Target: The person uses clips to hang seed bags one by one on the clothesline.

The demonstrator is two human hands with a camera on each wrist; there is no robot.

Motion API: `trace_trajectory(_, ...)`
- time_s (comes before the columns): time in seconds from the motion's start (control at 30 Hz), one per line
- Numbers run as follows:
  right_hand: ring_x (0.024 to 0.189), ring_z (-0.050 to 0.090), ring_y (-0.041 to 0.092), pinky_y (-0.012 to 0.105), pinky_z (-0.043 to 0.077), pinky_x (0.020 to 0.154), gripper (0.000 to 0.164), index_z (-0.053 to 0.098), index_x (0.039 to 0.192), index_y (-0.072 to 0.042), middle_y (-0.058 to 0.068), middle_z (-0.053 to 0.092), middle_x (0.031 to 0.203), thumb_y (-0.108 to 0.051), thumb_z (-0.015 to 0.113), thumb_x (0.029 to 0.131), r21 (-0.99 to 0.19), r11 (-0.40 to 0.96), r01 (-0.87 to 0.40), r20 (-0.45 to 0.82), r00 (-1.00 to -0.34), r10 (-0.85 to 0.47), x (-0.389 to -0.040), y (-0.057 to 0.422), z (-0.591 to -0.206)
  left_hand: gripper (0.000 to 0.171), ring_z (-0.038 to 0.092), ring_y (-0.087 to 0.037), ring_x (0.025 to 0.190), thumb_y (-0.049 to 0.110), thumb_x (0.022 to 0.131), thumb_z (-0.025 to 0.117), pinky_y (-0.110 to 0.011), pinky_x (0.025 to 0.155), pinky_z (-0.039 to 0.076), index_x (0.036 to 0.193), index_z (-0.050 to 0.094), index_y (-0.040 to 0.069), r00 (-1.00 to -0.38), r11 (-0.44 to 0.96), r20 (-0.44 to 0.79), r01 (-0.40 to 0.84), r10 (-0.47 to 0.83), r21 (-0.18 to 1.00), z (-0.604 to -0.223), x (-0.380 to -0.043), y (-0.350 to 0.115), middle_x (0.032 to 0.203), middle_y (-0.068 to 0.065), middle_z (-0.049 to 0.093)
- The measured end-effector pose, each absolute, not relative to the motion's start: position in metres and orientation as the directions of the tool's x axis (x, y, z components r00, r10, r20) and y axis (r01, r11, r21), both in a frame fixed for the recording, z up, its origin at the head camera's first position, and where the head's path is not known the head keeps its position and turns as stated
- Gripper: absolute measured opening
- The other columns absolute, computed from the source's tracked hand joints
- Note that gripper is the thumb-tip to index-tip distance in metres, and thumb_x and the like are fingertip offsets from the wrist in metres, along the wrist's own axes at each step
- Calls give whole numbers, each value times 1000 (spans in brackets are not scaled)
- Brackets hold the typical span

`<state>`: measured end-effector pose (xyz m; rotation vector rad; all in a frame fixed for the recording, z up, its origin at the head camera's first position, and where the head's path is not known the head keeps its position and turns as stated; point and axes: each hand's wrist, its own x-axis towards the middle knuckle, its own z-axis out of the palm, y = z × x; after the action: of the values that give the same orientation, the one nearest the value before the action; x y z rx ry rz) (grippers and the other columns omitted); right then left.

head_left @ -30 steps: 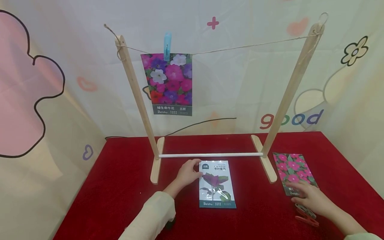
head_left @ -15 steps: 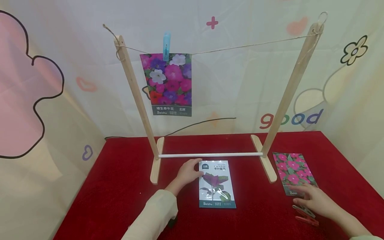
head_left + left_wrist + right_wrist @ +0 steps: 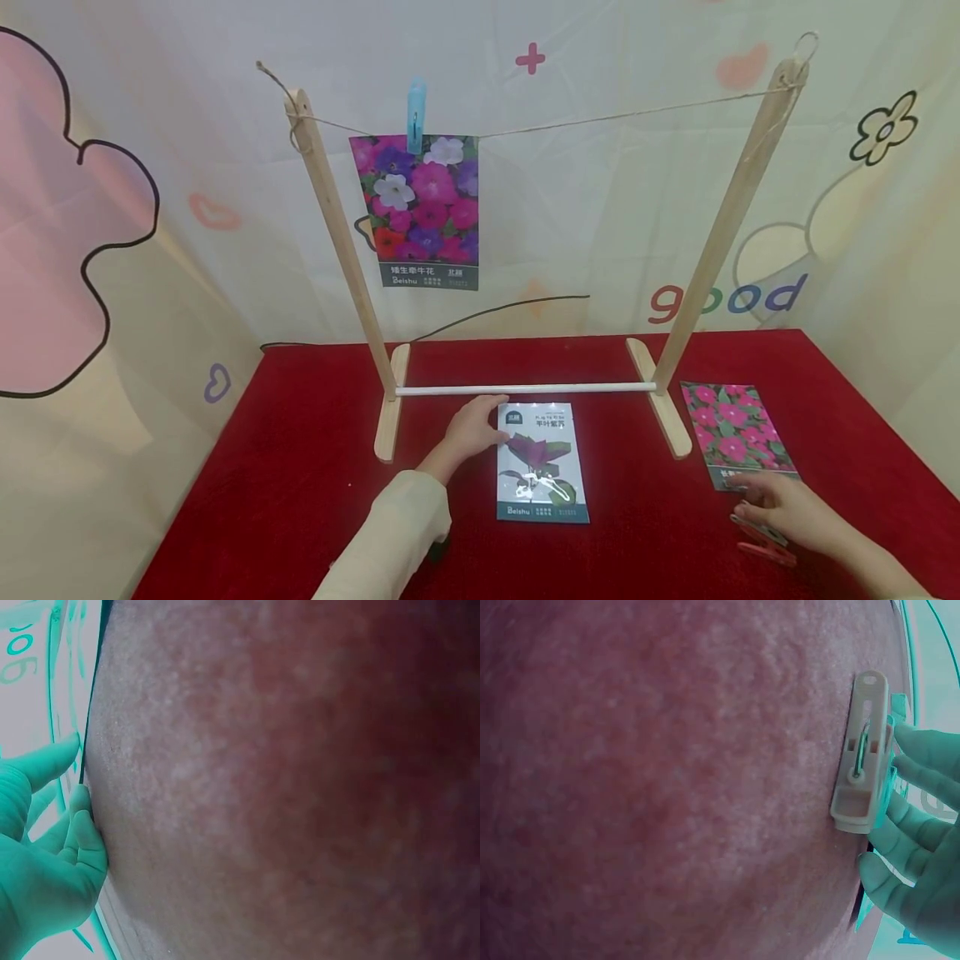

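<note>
In the head view my left hand [image 3: 474, 429] rests at the left edge of a white seed packet [image 3: 537, 502] printed with purple leaves, its thumb and fingertips at that edge. On the right, my right hand [image 3: 798, 508] lies palm down, fingers loosely bent, over the lower edge of a pink-flower seed packet [image 3: 731, 421]. Below its thumb are a grey clothespin [image 3: 767, 533] and a red clothespin [image 3: 765, 552]; the thumb meets the grey one, partly hiding it. The right wrist view shows a clothespin [image 3: 860, 757] beside the fingers, colours distorted.
A wooden stand [image 3: 341, 242] holds a string [image 3: 600, 121] between two posts, with a white rod [image 3: 525, 389] low down. A blue clothespin [image 3: 416, 117] clips a petunia seed packet [image 3: 427, 208] to the string. Red cloth [image 3: 300, 467] covers the table; a printed curtain hangs behind.
My right hand has drawn slightly down toward the clothespins, uncovering more of the pink-flower packet. The grey clothespin has turned slightly. My left hand stays at the white packet's edge.
</note>
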<state>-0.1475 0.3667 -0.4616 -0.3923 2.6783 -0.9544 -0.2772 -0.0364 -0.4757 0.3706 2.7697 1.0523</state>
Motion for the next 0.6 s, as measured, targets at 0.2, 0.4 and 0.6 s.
trace_trajectory(0.2,60,43,-5,19,39,52,40,56,109,6,-5,57,72,-25,56,85,-643,753,-139,-201,-918,-341,-146,370,-461,58,46,-22,111,16,71,72,-35,82,49,125,50,18,-950,727,-70,185,305,661,-475,-279,-37,124,-4,50)
trace_trajectory(0.4,71,48,-7,20,44,58,37,59,105,3,7,64,91,-28,55,85,-632,768,-100,-249,-912,-325,-144,374,-459,56,50,-19,101,16,71,72,-30,76,51,123,51,18,-942,726,-76,199,327,658,-477,-279,-37,123,-4,49)
trace_trajectory(0.6,69,48,-4,21,44,58,32,61,100,-3,4,63,88,-31,56,84,-588,807,-54,-271,-927,-259,-141,374,-459,56,53,-17,88,17,71,73,-26,71,51,123,52,19,-934,720,-91,202,346,663,-476,-277,-38,122,-4,48)
